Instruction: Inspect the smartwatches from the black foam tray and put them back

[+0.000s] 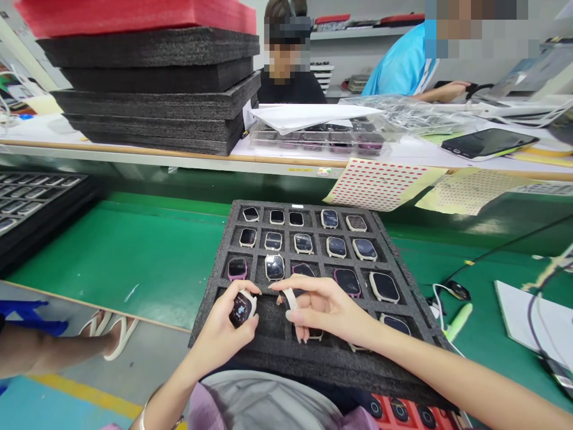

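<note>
My left hand [224, 325] is closed round a smartwatch case [242, 309] with a pale rim, its dark screen lit with a small picture. Close beside it, my right hand [329, 307] pinches a second pale watch case [290, 300], turned edge-on between thumb and fingers. Both hands are over the near rows of a black foam tray [210, 301]. Its pockets hold several strapless watch cases, some pale, some purple, such as the purple-rimmed one [347, 282] and the pale one [384, 287]. My right hand and forearm hide part of the near row.
A tall stack of black foam sheets [156, 107] stands on the shelf ahead. Sticker sheets [385, 182] hang from its edge near a phone [490, 143]. Another watch tray [40, 203] lies left. Cables and a green-handled tool [459, 322] are right. Two people sit beyond the shelf.
</note>
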The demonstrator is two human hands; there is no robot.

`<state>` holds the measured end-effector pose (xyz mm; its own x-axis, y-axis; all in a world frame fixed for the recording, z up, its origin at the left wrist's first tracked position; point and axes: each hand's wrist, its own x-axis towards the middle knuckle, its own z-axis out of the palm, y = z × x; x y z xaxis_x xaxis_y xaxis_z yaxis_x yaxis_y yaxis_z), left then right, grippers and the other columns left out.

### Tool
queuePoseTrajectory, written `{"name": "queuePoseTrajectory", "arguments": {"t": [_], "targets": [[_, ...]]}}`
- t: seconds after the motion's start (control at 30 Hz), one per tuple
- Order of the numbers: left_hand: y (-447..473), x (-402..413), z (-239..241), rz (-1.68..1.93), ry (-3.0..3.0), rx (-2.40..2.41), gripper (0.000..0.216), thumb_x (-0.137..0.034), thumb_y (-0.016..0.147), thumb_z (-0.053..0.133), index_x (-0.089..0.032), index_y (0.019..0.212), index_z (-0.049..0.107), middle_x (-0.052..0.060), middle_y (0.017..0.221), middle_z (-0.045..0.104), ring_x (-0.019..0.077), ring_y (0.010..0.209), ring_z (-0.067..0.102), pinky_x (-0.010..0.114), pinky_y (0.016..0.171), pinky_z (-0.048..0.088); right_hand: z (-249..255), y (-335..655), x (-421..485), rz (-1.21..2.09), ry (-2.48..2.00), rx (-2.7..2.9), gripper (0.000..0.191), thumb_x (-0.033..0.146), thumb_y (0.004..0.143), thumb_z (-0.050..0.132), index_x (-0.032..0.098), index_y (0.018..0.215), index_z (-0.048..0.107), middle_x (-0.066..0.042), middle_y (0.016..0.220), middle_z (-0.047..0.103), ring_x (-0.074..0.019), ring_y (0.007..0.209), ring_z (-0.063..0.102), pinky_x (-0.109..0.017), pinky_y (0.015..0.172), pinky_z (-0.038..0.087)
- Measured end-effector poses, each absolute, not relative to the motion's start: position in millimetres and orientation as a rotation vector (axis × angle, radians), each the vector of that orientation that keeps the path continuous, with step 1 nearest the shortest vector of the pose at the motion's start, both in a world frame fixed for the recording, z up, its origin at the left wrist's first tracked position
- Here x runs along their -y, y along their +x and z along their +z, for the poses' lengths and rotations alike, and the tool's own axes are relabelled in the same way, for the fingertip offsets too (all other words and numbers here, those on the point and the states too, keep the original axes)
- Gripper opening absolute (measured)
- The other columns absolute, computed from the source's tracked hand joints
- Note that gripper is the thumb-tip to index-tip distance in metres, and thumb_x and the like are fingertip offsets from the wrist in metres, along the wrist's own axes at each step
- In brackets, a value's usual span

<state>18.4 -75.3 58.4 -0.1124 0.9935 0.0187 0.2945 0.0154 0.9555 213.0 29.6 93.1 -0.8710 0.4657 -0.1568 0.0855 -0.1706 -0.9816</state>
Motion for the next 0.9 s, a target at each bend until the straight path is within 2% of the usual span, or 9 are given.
{"name": "queuePoseTrajectory", "arguments": {"t": [0.2, 0.3, 0.43, 0.5, 0.63, 0.9], "targets": [[19.3, 73.8, 59.4, 1.171, 1.382, -1.513, 0.036, -0.012, 0.076, 0.054, -0.024, 0.109, 0.048, -0.004, 0.083, 0.051, 0.0130, 0.070, 0.048, 0.022, 0.066, 0.038, 90.1, 211.5, -28.9, 2.120, -0.605, 1.805, 0.046, 0.026, 0.082, 0.068, 0.016, 0.124, 0.054, 0.001, 0.076, 0.058, -0.0100, 0.057, 0.062, -0.020, 0.052, 0.051], [19.4, 74.0, 60.9, 1.158, 1.396, -1.528, 0.032, -0.010, 0.075, 0.052, -0.023, 0.104, 0.048, -0.004, 0.080, 0.050, 0.0126, 0.070, 0.047, 0.021, 0.066, 0.037, 91.3, 211.1, -28.9, 2.140, -0.615, 1.809, 0.044, 0.027, 0.081, 0.068, 0.016, 0.122, 0.056, 0.001, 0.077, 0.056, -0.0095, 0.056, 0.061, -0.020, 0.052, 0.051], [19.8, 75.3, 61.9, 1.102, 1.401, -1.522, 0.026, -0.006, 0.074, 0.050, -0.022, 0.094, 0.047, -0.005, 0.075, 0.046, 0.0118, 0.068, 0.044, 0.021, 0.065, 0.035, 93.3, 211.1, -29.1, 2.127, -0.620, 1.824, 0.040, 0.027, 0.079, 0.069, 0.018, 0.117, 0.060, -0.002, 0.093, 0.054, -0.0080, 0.055, 0.062, -0.020, 0.050, 0.051], [19.9, 75.8, 61.0, 1.112, 1.400, -1.518, 0.027, -0.008, 0.075, 0.051, -0.023, 0.098, 0.047, -0.005, 0.079, 0.047, 0.0119, 0.069, 0.045, 0.021, 0.066, 0.036, 92.4, 211.3, -29.6, 2.113, -0.623, 1.824, 0.042, 0.027, 0.079, 0.070, 0.017, 0.118, 0.059, -0.002, 0.089, 0.055, -0.0086, 0.056, 0.062, -0.020, 0.050, 0.051], [19.7, 76.4, 58.1, 1.143, 1.387, -1.511, 0.033, -0.013, 0.078, 0.053, -0.023, 0.108, 0.046, -0.004, 0.083, 0.048, 0.0122, 0.069, 0.046, 0.022, 0.065, 0.037, 88.8, 211.7, -31.5, 2.121, -0.630, 1.855, 0.047, 0.028, 0.081, 0.068, 0.015, 0.124, 0.053, 0.002, 0.067, 0.057, -0.0119, 0.057, 0.063, -0.021, 0.053, 0.052], [19.8, 76.0, 62.7, 1.122, 1.401, -1.531, 0.029, -0.007, 0.073, 0.051, -0.021, 0.099, 0.049, -0.003, 0.080, 0.049, 0.0140, 0.072, 0.048, 0.023, 0.067, 0.037, 90.1, 211.4, -31.9, 2.135, -0.644, 1.868, 0.046, 0.031, 0.080, 0.069, 0.014, 0.121, 0.056, 0.002, 0.069, 0.057, -0.0114, 0.056, 0.062, -0.022, 0.052, 0.052]]}}
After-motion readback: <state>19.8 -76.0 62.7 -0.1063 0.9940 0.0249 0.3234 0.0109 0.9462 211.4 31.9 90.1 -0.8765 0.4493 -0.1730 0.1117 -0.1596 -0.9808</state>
